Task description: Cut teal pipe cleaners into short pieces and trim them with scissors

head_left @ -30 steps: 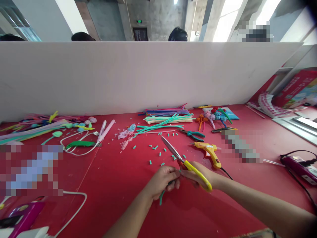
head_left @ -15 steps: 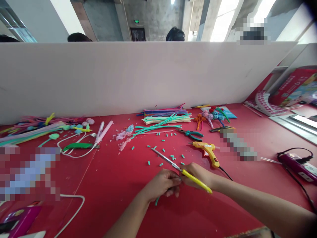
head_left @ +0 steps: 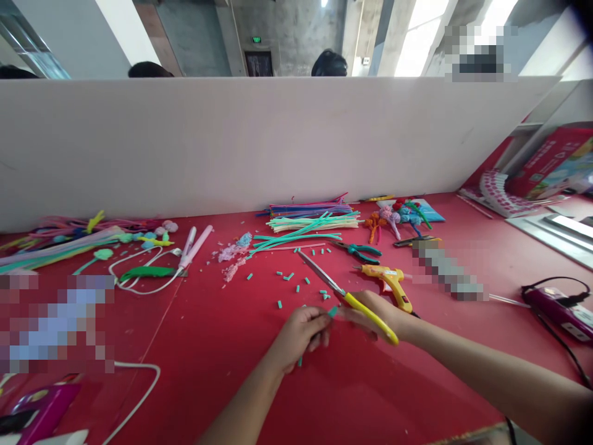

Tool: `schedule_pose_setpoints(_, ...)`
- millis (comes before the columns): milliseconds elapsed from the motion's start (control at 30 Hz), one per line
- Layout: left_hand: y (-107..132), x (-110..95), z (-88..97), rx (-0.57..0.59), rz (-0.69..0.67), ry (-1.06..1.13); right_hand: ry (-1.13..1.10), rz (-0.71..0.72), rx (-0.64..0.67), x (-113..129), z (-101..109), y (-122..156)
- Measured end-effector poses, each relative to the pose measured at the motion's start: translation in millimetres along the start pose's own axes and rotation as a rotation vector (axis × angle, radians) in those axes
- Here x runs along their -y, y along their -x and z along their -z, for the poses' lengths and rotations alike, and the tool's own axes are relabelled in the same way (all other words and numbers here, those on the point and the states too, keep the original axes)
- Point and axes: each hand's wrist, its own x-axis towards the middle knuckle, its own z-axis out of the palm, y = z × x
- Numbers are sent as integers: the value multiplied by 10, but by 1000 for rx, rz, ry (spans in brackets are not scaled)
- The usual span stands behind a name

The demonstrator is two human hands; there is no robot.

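My left hand is closed in a pinch on a teal pipe cleaner. Its tip sticks out past the fingertips, and its tail hangs below the hand. My right hand, just to the right, holds yellow-handled scissors; their blades point up and left, above the left hand. The right fingertips are partly hidden and blurred close to the pipe cleaner's tip. Short teal cut pieces lie scattered on the red table beyond both hands.
Behind the pieces lie bundled pipe cleaners, teal-handled pliers and a yellow glue gun with a cord. More pipe cleaners and a white cable are at left. A white partition closes the back.
Both hands have shifted slightly away from me, and the scissors have moved up and right. The teal tip now shows beyond my left fingers.
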Motion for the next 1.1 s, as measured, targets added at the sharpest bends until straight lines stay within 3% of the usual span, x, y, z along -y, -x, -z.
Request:
schedule_pose_setpoints(133, -59, 32, 97, -251, -88, 88, 200, -59, 6, -47, 53, 144)
schedule_pose_setpoints(233, -87, 62, 134, -338, -125, 102, 325, -42, 16, -84, 31, 258)
schedule_pose_setpoints(500, -78, 43, 102, -278, -128, 31, 360, -54, 28, -62, -95, 291)
schedule_pose_setpoints(967, -64, 27, 110, -238, -114, 77, 294, -86, -28, -139, -135, 270)
schedule_pose_setpoints(1100, -73, 26, 128, -235, -98, 107, 255, -123, 22, -62, -116, 279)
